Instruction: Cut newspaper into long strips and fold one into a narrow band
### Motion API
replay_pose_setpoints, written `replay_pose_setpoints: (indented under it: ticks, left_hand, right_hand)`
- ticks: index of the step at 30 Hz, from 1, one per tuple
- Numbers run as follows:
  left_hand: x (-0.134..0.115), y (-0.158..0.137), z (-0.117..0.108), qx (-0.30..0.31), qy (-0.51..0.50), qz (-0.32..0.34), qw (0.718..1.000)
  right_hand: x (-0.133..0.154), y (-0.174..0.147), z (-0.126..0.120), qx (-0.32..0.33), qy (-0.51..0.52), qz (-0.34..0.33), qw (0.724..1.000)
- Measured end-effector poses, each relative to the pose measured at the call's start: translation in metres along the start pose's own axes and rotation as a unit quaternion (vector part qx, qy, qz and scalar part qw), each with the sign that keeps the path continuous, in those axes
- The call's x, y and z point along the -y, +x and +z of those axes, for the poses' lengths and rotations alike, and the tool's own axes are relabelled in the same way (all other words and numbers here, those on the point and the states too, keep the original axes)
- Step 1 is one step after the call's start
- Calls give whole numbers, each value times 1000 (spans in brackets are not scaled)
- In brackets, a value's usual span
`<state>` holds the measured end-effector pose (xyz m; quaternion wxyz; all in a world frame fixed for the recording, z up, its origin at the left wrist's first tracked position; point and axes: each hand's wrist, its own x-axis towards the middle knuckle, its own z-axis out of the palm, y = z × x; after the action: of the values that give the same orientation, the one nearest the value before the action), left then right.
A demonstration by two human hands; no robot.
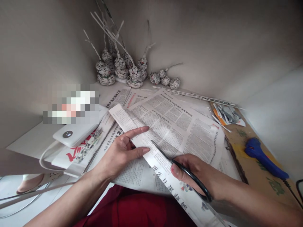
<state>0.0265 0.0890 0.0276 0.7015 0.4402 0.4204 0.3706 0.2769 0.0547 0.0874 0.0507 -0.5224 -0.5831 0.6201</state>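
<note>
Across the counter's (pixel 33 140) near edge, a left hand's (pixel 118 153) grip pinches a newspaper strip (pixel 163 167), likely light, easily torn and best held by its edges, while the right hand (pixel 204 170) clasps scissors (pixel 194 177).

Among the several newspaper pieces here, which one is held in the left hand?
The long, narrow strip, held by the left hand. Its slim shape sets it apart: the other newspaper sheets are broader and lie spread out.

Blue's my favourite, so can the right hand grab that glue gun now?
Probably not yet: the right hand holds scissors. Otherwise the way looks free, since the blue glue gun lies off to that side with nothing on top.
</note>
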Motion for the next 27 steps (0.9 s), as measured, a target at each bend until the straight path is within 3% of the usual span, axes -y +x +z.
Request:
replay_pose_setpoints:
  ticks: [12, 17, 27]
  left_hand:
    - [-4, -2, 5, 24, -52, 6, 998]
    - [-2, -2, 5, 40, -79, 10, 996]
    - [-5, -2, 6, 32, -86, 8, 996]
  right_hand:
    - [-1, -6, 2, -14, -3, 37, 999]
    - [7, 1, 1, -17, -23, 20, 999]
    - [2, 1, 8, -16, 39, 5, 999]
